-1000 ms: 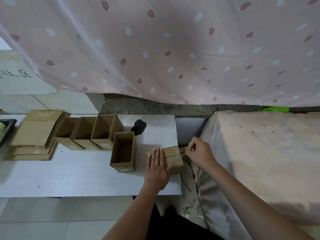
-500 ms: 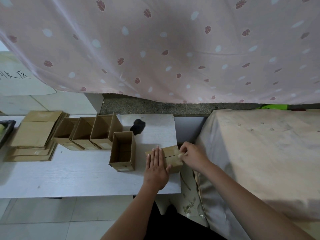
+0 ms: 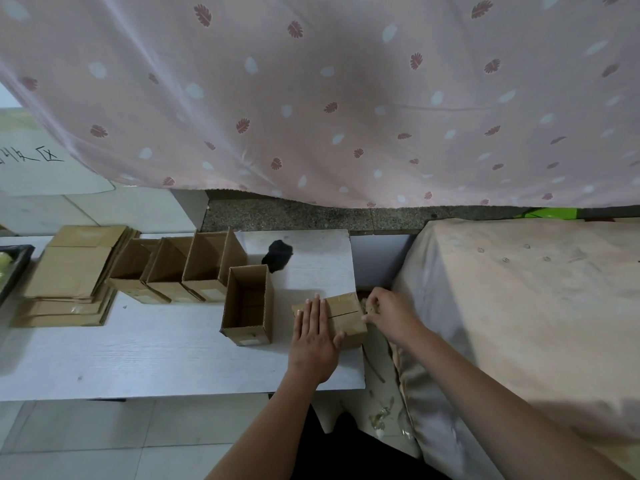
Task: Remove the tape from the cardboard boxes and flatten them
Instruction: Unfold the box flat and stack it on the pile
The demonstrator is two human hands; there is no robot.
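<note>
Fingers of the left hand (image 3: 313, 336) lie flat on a taped box (image 3: 346, 315) at the white table's (image 3: 138, 351) corner, below a pink curtain (image 3: 311, 98).

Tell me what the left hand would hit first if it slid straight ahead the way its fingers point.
The left hand lies flat on the taped box, fingers pointing away from the person. Ahead is bare white table, then probably its far edge; the black object sits left of that line.

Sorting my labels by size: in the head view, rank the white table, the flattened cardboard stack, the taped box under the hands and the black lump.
1. white table
2. flattened cardboard stack
3. taped box
4. black lump, though it lies farther back
</note>
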